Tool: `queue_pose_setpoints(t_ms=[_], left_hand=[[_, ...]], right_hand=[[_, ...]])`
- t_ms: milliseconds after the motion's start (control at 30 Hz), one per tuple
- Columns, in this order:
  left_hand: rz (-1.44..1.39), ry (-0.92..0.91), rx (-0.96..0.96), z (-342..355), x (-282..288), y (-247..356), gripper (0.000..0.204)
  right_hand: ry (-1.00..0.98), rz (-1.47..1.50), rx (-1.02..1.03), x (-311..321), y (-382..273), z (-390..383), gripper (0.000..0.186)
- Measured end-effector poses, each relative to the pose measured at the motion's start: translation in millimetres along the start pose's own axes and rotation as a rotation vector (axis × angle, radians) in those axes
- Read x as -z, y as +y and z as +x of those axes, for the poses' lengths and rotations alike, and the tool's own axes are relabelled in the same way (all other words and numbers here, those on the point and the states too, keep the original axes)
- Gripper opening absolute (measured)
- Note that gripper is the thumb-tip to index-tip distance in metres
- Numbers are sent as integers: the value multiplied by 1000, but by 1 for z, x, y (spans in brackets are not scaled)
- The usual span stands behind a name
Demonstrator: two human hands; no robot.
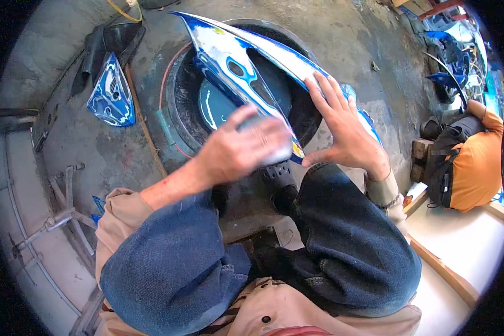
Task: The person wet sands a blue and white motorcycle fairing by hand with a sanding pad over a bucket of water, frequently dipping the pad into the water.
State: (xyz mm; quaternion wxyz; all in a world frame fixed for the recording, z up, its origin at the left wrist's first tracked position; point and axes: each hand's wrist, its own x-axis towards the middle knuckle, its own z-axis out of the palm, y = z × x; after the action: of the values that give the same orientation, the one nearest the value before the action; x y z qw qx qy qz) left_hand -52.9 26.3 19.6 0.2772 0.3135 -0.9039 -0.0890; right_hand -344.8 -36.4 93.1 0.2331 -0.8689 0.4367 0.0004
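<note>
A blue and white motorcycle fairing panel [221, 47] with a pointed far end lies slanted across a round black tub [179, 84], its near end by my knees. My left hand [243, 143], blurred by motion, curls over a pale thing at the panel's near left edge. What that thing is, I cannot make out. My right hand [341, 126] rests on the panel's right side, fingers spread toward the far side and thumb near its lower tip. Bluish-grey water [210, 106] shows inside the tub beneath the panel.
Left of the tub, a smaller blue panel [113, 95] lies beside a wooden stick [143, 126] and black parts [89, 61]. A metal frame [67, 215] stands at lower left. Far right, a person in orange [476, 168] sits near more blue parts [453, 61].
</note>
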Motion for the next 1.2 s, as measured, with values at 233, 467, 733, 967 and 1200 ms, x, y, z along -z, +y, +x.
queue_pose_setpoints(t_ms=[233, 467, 733, 967, 1200], left_hand=[[-108, -8, -5, -3, -10, 23, 38], [98, 60, 146, 3, 6, -11, 42], [119, 129, 227, 9, 5, -25, 39], [121, 81, 89, 9, 3, -14, 40], [-64, -23, 2, 2, -4, 23, 46]], right_hand=[[12, 25, 19, -5, 4, -1, 156], [0, 10, 6, -2, -3, 0, 156], [2, -1, -3, 0, -4, 0, 156], [22, 3, 18, -3, 0, 0, 157], [-19, -34, -42, 1, -5, -1, 163]])
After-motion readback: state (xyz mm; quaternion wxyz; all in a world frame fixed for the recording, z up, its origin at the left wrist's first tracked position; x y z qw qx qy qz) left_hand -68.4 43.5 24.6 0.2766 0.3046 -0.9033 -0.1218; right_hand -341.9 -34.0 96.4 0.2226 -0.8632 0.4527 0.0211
